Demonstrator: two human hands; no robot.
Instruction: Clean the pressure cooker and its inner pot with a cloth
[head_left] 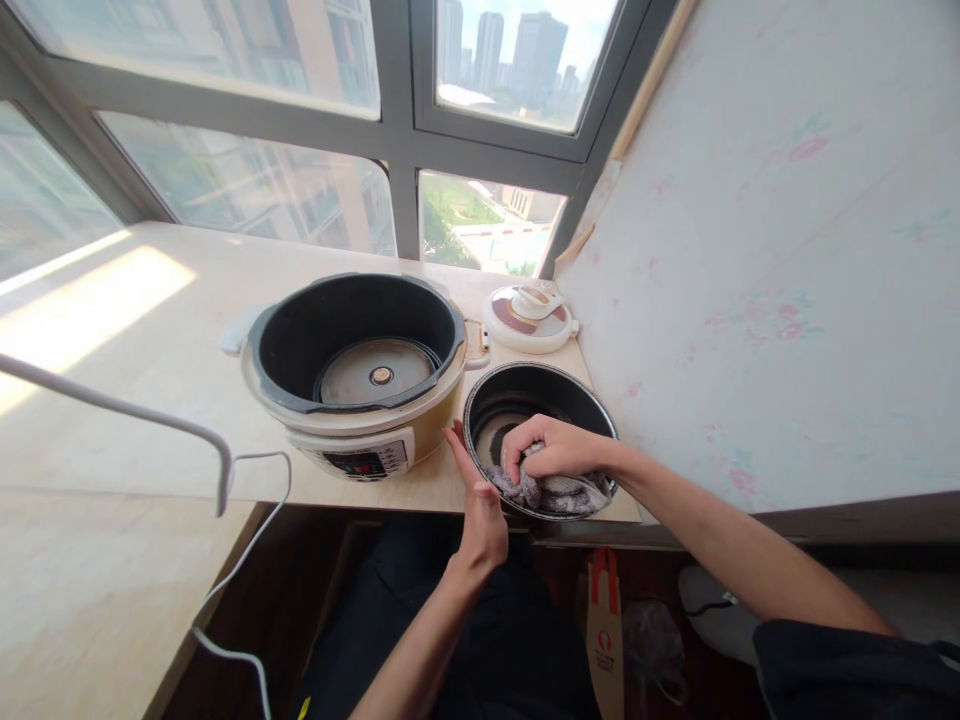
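My right hand [544, 450] is inside a black inner pot [577, 395], its fingers closed on a grey-and-white patterned cloth [574, 492]. The cloth lies bunched against the pot's near inner wall. Along the left outside of the same pot rests my left hand [480, 510], fingers stretched out and thumb near the rim. To the left stands the body of an electric pressure cooker [352, 420] without its lid. Its dark cavity shows a round metal plate with a small button in the middle. The pot's bottom is partly hidden by my right hand.
Behind the pot lies a round white-and-brown cooker lid [529, 318]. The wooden ledge [187, 400] meets windows at the back and a flowered wall [787, 250] on the right. A white cable [247, 550] hangs at left. Below stands a paper bag [604, 640].
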